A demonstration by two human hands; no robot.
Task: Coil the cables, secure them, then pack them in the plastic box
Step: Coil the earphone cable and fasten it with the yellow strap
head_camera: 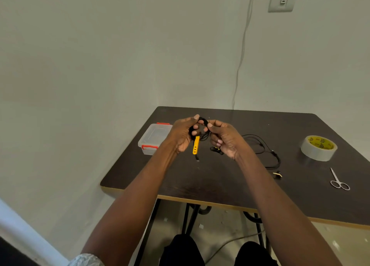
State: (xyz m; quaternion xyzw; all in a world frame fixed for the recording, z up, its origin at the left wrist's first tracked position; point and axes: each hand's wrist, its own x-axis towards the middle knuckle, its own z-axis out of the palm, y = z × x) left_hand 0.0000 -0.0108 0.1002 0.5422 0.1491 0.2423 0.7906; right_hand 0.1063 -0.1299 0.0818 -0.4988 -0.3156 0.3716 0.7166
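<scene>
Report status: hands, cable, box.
Both hands, left hand and right hand, grip the black coiled cable, yellow strap hanging. Second cable loose on table. Plastic box lid on. Nothing obstructing.

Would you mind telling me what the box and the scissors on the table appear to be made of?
The box looks like clear, slightly frosted plastic: the dark table shows through its walls, and its latches are red. The scissors look like polished metal, thin, silvery and glinting.

Bare tabletop [210, 177] between plastic box [154, 137] and, seemingly, loose cable [266, 151].
</scene>
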